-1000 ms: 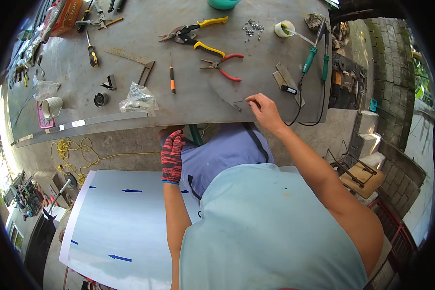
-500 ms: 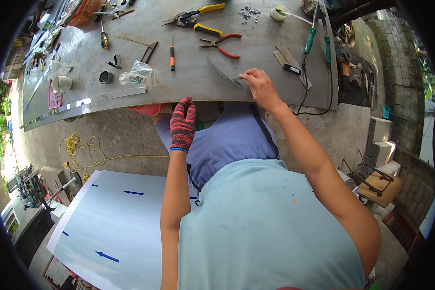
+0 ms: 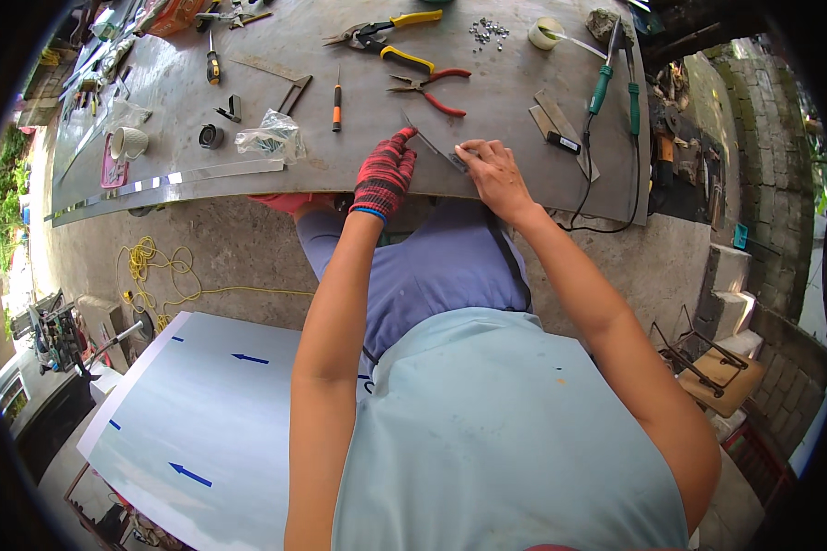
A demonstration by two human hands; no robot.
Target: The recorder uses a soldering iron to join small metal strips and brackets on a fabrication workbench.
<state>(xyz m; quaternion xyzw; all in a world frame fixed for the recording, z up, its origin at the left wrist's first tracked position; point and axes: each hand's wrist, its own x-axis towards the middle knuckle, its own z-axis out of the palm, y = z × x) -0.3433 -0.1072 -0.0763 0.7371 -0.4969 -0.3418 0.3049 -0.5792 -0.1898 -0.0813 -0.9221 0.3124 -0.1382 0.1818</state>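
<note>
On the near edge of the metal-topped table lies a thin grey metal strip [image 3: 439, 150], slanting between my two hands. My left hand [image 3: 386, 176], in a red and black knit glove, is closed with its fingertips at the strip's far left part. My bare right hand [image 3: 498, 176] pinches a small metal piece at the strip's near right end; the fingers mostly cover that piece. Beyond the hands lie red-handled pliers [image 3: 432, 90], yellow-and-black snips [image 3: 377, 39] and an orange-and-black screwdriver [image 3: 337, 106].
A clear plastic bag [image 3: 274, 138], a black ring-shaped part [image 3: 210, 137] and a white cup [image 3: 129, 142] stand left. Rightward are flat metal bars [image 3: 560, 124] and green-handled soldering irons [image 3: 602, 87] with trailing cords. Small shiny bits [image 3: 489, 35] lie near a round container [image 3: 545, 33].
My left hand has moved right and forward to the metal strip. My right hand has brought the small piece against the strip's near end. The view has shifted slightly.
</note>
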